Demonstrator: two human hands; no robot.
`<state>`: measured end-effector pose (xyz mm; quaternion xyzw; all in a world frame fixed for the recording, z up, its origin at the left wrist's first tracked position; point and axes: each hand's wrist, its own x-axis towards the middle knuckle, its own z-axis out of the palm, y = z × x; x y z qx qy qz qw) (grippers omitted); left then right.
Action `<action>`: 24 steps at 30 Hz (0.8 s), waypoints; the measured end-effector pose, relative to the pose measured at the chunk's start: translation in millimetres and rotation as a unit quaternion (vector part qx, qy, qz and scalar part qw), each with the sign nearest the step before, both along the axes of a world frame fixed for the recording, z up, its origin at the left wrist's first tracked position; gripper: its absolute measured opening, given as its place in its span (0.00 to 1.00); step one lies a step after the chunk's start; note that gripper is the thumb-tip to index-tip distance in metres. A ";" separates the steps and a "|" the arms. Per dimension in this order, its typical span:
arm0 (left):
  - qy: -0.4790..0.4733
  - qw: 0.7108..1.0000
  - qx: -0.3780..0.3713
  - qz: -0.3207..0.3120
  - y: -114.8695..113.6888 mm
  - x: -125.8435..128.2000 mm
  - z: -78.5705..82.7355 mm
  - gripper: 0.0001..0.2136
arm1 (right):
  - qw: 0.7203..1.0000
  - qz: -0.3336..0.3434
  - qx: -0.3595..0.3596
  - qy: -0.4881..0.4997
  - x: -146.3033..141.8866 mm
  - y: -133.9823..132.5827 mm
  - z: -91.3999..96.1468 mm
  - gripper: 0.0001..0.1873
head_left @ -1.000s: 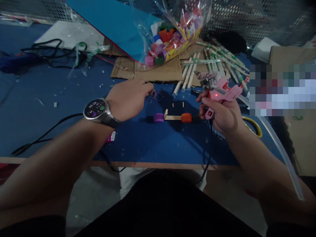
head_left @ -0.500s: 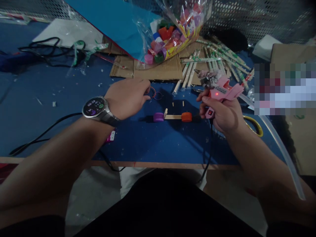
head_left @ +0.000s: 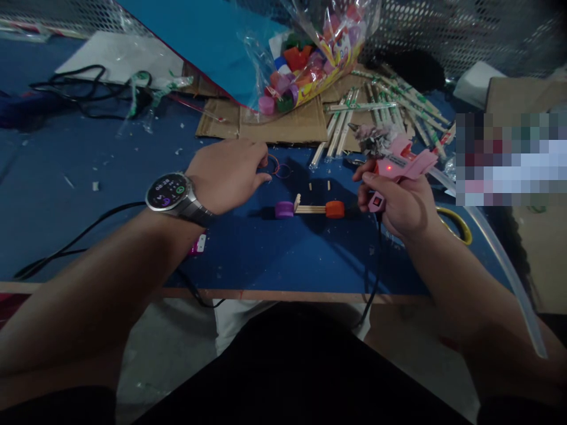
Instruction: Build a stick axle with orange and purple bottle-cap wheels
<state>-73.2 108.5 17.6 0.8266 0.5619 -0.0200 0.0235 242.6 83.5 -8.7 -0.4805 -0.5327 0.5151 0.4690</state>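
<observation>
My right hand (head_left: 401,198) is wrapped round the handle of a pink glue gun (head_left: 405,162) with a red light on; a clear glue stick (head_left: 500,254) trails from its back. My left hand (head_left: 230,177), with a watch on the wrist, hovers over the mat. Its thumb is apart from its curled fingers, beside two thin rubber bands (head_left: 275,165), and I see nothing held. Between the hands lies a small assembly of wooden sticks (head_left: 310,209) with a purple cap (head_left: 284,209) at one end and an orange cap (head_left: 335,209) at the other. Two short stick pieces (head_left: 328,185) are just behind it.
A clear bag of coloured bottle caps (head_left: 305,71) lies on cardboard (head_left: 283,124) at the back. Wrapped chopsticks (head_left: 345,127) are heaped at back right. A yellow tape roll (head_left: 460,227) sits by my right forearm. Black cables (head_left: 84,242) cross the left side.
My left thumb and fingers have parted slightly beside the rubber bands. My right hand and the glue gun stay where they were.
</observation>
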 end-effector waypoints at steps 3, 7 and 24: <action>0.003 1.000 0.003 0.003 -0.4 0.4 0.1 0.11 | 1.000 -0.002 -0.001 0.000 -0.6 -0.2 0.4 0.13; 0.011 1.000 -0.004 0.003 -0.9 1.3 1.0 0.13 | 1.000 0.000 0.002 0.004 -0.8 -0.3 0.1 0.12; -0.007 1.000 -0.007 0.011 -2.2 1.0 3.0 0.13 | 1.000 -0.006 0.001 0.003 -0.7 0.2 -1.0 0.12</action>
